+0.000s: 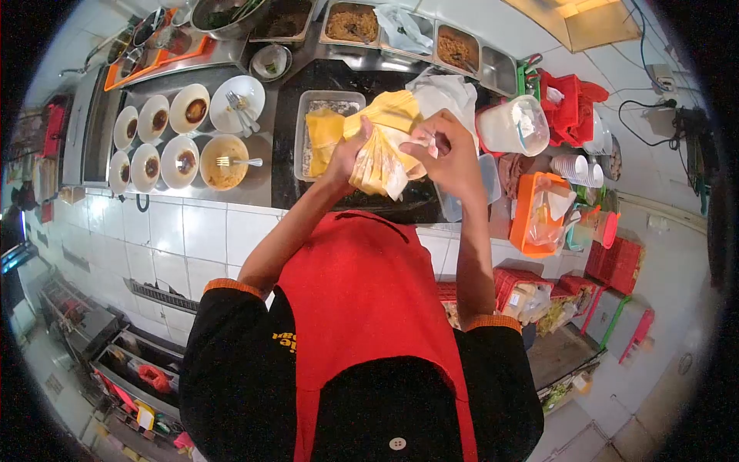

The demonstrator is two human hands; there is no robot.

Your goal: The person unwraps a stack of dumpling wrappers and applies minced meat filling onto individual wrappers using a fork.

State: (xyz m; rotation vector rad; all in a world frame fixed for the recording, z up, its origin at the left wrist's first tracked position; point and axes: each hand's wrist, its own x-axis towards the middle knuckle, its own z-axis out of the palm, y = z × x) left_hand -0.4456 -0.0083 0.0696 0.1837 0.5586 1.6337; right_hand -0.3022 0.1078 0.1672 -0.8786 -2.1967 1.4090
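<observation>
My left hand [351, 158] is closed around a fanned stack of yellow dough sheets [377, 165], their edges white with flour. At the stack's right side, my right hand [454, 158] has its fingers curled in a pinch against a whitish edge. What lies between those fingertips is too small to tell. Below the hands, more yellow dough sheets [324, 135] lie in a floury clear tray [299, 163]. Another yellow piece [396, 106] sits just beyond the stack, beside a crumpled clear plastic bag [448, 96].
Several white bowls [179, 146] with dark sauce stand left, near a plate with cutlery [237, 87] and a bowl with a fork [223, 179]. Metal food pans [350, 40] line the back. To the right are a white powder tub [493, 123] and an orange basket [523, 223].
</observation>
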